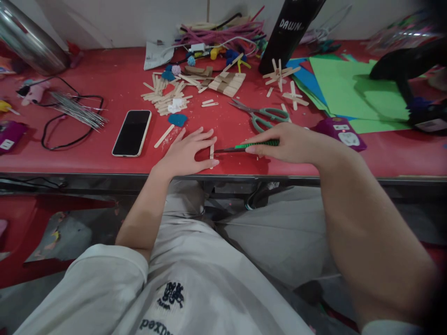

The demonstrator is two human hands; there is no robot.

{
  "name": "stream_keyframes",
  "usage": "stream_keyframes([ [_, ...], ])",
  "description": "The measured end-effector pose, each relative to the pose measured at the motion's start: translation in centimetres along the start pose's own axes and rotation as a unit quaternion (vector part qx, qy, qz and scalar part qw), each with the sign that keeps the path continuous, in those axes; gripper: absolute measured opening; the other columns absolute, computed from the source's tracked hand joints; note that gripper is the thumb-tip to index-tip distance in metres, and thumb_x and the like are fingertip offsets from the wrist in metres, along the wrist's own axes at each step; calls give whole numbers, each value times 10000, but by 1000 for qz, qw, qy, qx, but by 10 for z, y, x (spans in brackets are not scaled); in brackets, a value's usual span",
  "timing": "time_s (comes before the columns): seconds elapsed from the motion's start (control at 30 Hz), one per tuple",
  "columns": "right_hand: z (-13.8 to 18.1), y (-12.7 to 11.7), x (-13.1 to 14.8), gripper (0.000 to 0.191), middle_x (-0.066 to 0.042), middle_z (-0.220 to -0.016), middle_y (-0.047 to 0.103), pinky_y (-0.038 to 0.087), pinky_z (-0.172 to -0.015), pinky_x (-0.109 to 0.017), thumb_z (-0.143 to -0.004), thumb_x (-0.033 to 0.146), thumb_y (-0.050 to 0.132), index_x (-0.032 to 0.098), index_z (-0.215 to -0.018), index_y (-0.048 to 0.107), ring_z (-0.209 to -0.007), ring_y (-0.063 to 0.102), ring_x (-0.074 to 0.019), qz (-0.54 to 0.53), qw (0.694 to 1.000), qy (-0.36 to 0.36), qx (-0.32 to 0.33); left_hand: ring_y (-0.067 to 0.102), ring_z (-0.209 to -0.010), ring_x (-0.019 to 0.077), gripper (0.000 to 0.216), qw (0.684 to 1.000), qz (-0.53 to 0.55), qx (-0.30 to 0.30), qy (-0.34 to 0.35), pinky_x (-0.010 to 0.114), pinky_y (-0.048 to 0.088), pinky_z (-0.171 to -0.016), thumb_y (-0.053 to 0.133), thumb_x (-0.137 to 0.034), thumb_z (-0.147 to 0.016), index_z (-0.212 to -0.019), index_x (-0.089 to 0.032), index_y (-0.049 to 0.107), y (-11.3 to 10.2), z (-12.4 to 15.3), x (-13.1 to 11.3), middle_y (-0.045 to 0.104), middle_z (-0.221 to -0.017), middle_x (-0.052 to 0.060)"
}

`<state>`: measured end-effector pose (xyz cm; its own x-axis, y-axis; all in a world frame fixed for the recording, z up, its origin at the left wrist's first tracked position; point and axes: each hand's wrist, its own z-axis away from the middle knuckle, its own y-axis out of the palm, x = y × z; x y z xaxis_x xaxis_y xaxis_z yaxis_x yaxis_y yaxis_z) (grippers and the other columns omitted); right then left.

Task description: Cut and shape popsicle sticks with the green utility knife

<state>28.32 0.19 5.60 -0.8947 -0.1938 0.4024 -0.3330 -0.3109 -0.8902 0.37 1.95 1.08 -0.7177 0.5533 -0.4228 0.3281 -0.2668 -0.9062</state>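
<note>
A small wooden craft stick (211,151) lies upright in view near the table's front edge. My left hand (186,152) rests on the table with fingers spread, its index fingertip at the stick's far end and its thumb at the near end, holding it down. My right hand (289,142) is closed round a green-handled craft knife (256,146). The knife's dark, narrow tip touches or hovers over the stick's middle; I cannot tell which. Just beyond the knife lie green-handled scissors (265,116). Another craft stick (164,136) and a blue lump (178,120) are beyond my left hand.
A phone (132,133) lies left of my left hand, near a bundle of wires (78,110). Loose craft sticks (162,95) are heaped farther back. Behind my right hand are a purple box (340,132), green paper (352,88) and a black upright object (288,35).
</note>
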Motion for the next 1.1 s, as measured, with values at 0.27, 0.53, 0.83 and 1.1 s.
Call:
stream_keyframes([
  [0.27,3,1,2,434,-35,-862,754,477,-726,-361,-905,587,570,327,-1176,788,-756,625,-209,-4,1000,-16,3,278,-1561,279,695,1000,1,1,3,565,85,-1294,608,-629,-910,-1502,-283,499,-1,0,0,398,-1634,20],
  [0.53,2,2,-1,448,-23,-859,753,472,-729,-362,-900,623,559,362,-1189,778,-798,655,-226,-6,1000,-5,5,272,-1563,278,681,1000,1,1,-1,573,83,-1294,611,-621,-910,-1496,-288,507,-1,0,0,390,-1638,9],
  [0.83,0,4,-3,400,-7,-803,740,452,-704,-323,-890,580,598,353,-1155,793,-737,629,-193,-14,1000,-20,-18,260,-1568,277,704,1000,5,4,-2,572,66,-1296,618,-623,-907,-1504,-270,495,-1,0,0,383,-1641,11],
  [1.1,0,2,1,418,-6,-778,718,438,-674,-333,-889,596,597,358,-1178,783,-718,606,-185,-14,1000,2,-6,275,-1562,280,684,1000,1,2,-5,572,83,-1294,615,-626,-907,-1496,-296,507,0,-1,0,394,-1635,7],
])
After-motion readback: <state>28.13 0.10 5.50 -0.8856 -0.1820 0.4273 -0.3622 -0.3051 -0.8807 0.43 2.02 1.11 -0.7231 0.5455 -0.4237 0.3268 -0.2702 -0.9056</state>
